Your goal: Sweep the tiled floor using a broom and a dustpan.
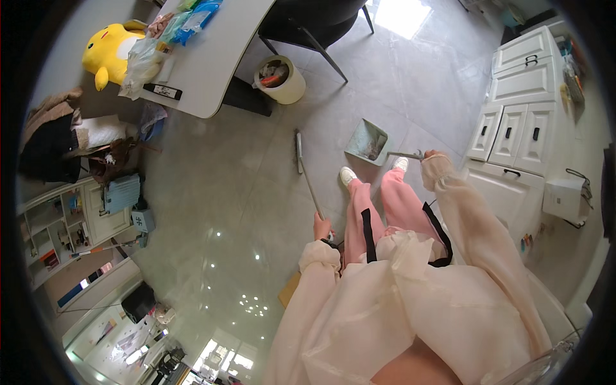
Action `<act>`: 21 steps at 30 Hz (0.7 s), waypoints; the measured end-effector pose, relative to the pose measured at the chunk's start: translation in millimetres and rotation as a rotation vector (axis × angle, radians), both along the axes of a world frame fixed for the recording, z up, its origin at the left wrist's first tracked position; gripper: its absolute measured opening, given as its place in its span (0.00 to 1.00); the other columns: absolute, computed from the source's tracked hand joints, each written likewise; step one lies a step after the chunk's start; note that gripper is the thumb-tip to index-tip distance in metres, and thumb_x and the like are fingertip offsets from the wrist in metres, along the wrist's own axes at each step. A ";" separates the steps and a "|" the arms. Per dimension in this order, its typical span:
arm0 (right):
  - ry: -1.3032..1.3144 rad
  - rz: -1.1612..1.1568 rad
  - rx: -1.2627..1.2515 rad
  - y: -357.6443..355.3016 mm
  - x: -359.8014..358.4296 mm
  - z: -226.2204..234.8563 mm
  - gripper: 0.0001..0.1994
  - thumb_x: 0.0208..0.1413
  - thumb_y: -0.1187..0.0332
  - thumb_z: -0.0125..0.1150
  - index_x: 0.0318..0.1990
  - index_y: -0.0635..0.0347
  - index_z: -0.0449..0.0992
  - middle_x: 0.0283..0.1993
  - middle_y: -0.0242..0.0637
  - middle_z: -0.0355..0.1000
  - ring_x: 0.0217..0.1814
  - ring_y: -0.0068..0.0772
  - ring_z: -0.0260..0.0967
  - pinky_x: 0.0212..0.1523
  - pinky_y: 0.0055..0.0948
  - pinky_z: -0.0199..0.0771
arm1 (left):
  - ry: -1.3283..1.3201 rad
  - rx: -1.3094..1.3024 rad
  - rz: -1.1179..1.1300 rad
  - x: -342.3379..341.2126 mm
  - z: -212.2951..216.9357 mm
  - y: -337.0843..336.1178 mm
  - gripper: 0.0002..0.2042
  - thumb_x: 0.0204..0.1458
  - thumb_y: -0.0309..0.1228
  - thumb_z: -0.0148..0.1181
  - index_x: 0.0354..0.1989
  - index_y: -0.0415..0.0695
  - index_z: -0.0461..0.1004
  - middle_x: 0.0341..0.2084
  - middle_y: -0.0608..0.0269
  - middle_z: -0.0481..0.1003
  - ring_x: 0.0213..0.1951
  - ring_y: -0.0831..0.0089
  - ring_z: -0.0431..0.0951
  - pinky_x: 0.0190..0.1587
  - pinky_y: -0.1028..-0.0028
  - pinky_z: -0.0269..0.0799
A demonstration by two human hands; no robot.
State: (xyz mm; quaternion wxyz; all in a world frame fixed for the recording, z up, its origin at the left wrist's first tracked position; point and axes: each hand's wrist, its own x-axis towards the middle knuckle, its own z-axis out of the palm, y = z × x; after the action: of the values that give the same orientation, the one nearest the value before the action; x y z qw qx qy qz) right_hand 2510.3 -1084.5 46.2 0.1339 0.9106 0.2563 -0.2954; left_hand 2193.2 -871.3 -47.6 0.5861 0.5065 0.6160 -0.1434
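My left hand (322, 226) is closed round the handle of a broom (308, 179), whose narrow grey head rests on or just over the floor ahead and to the left. Out to the right, my right hand (434, 156) grips the handle of a pale grey-green dustpan (385, 142). The pan lies just in front of my white shoes, its hollow facing up, with some greyish debris inside that is too small to name. A gap of bare floor separates the broom head from the dustpan.
Ahead stands a cream waste bin (290, 88) with rubbish in it, beside a white table (212, 64) and a black chair (311, 29). White cabinets (523, 83) line the right side. Bags and clothes (58, 144) are piled at the left. The floor (218, 186) is shiny grey tile.
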 end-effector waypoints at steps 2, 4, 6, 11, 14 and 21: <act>0.010 0.097 -0.085 -12.1 -3.8 1.0 0.12 0.45 0.60 0.49 0.29 0.58 0.71 0.29 0.43 0.69 0.37 0.41 0.66 0.37 0.35 0.65 | 0.002 -0.017 -0.008 7.0 2.6 -1.7 0.24 0.39 0.26 0.43 0.49 0.47 0.52 0.15 0.61 0.62 0.10 0.74 0.61 0.09 0.73 0.60; 0.015 0.054 -0.088 -18.5 -10.2 -1.5 0.11 0.44 0.60 0.50 0.29 0.58 0.71 0.30 0.43 0.69 0.37 0.41 0.66 0.37 0.35 0.65 | 0.008 -0.029 -0.003 9.2 0.6 -4.1 0.25 0.38 0.25 0.44 0.50 0.47 0.52 0.15 0.62 0.62 0.10 0.74 0.61 0.09 0.73 0.60; 0.022 0.024 -0.083 -20.2 -16.7 -5.8 0.11 0.44 0.61 0.50 0.29 0.58 0.71 0.30 0.43 0.69 0.37 0.41 0.66 0.37 0.35 0.65 | 0.032 0.027 -0.031 5.6 -5.3 -7.1 0.27 0.37 0.25 0.45 0.51 0.47 0.51 0.14 0.61 0.62 0.10 0.73 0.62 0.09 0.73 0.60; 0.047 -0.020 -0.084 -27.3 -12.7 -20.2 0.11 0.42 0.61 0.51 0.29 0.58 0.71 0.30 0.44 0.69 0.38 0.41 0.66 0.37 0.34 0.65 | 0.047 0.032 -0.051 22.4 0.6 -26.8 0.31 0.36 0.24 0.45 0.55 0.46 0.47 0.14 0.61 0.63 0.10 0.73 0.63 0.10 0.73 0.61; 0.068 -0.039 -0.074 -24.8 -3.7 -29.2 0.11 0.42 0.62 0.51 0.29 0.58 0.71 0.31 0.44 0.69 0.38 0.41 0.66 0.37 0.34 0.65 | 0.036 0.040 -0.115 28.8 8.5 -39.3 0.31 0.36 0.24 0.44 0.55 0.43 0.48 0.14 0.59 0.64 0.11 0.72 0.65 0.10 0.72 0.61; 0.117 -0.064 -0.059 -35.7 8.6 -42.7 0.10 0.40 0.63 0.52 0.29 0.58 0.71 0.31 0.44 0.69 0.38 0.41 0.66 0.38 0.34 0.66 | 0.003 0.093 -0.497 38.2 35.8 -95.4 0.27 0.38 0.26 0.43 0.53 0.40 0.51 0.15 0.54 0.68 0.09 0.71 0.66 0.12 0.72 0.62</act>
State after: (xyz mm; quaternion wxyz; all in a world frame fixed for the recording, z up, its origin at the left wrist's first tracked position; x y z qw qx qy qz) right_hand 2519.0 -1120.2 3.5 0.1361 0.8951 0.2257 -0.3597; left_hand 2231.4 -966.7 -11.8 0.5080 0.6687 0.4791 -0.2554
